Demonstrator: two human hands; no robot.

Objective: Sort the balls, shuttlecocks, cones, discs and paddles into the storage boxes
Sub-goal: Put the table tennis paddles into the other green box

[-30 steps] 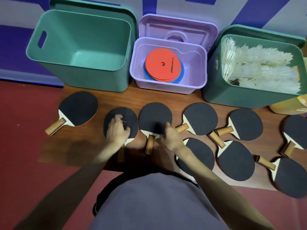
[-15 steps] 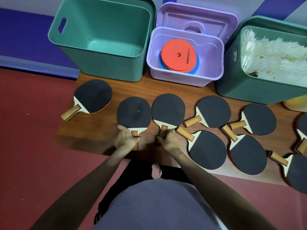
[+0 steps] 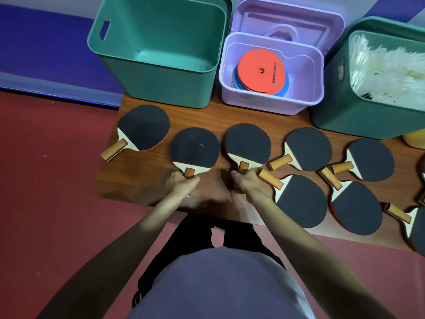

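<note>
Eight paddles show in full or nearly so on the wooden table [image 3: 138, 187], black faces up, and parts of more cross the right edge. The left hand [image 3: 181, 184] has its grip curled round the handle of the second paddle [image 3: 195, 149] from the left, whose blade points away from the person, toward the boxes. The right hand [image 3: 247, 184] has its grip curled round the handle of the third paddle [image 3: 248, 142], which lies the same way, just beside the second. Both blades look flat on the table, though whether they are lifted a little cannot be told.

The far-left paddle [image 3: 143, 127] lies apart from both hands, handle toward the table's left edge. Just right of the right hand, the handle of a near-row paddle [image 3: 301, 201] touches or nearly touches that hand.

Three boxes stand along the far side of the table. The left green box [image 3: 156, 88] shows nothing inside. The middle purple box [image 3: 271, 104] holds a stack of discs [image 3: 262, 72], orange on top, blue below, with its lid [image 3: 287, 17] standing behind it. The right green box [image 3: 358, 120] is full of white shuttlecocks [image 3: 388, 72]. A yellow thing [image 3: 415, 139] peeks in beside it.
</note>
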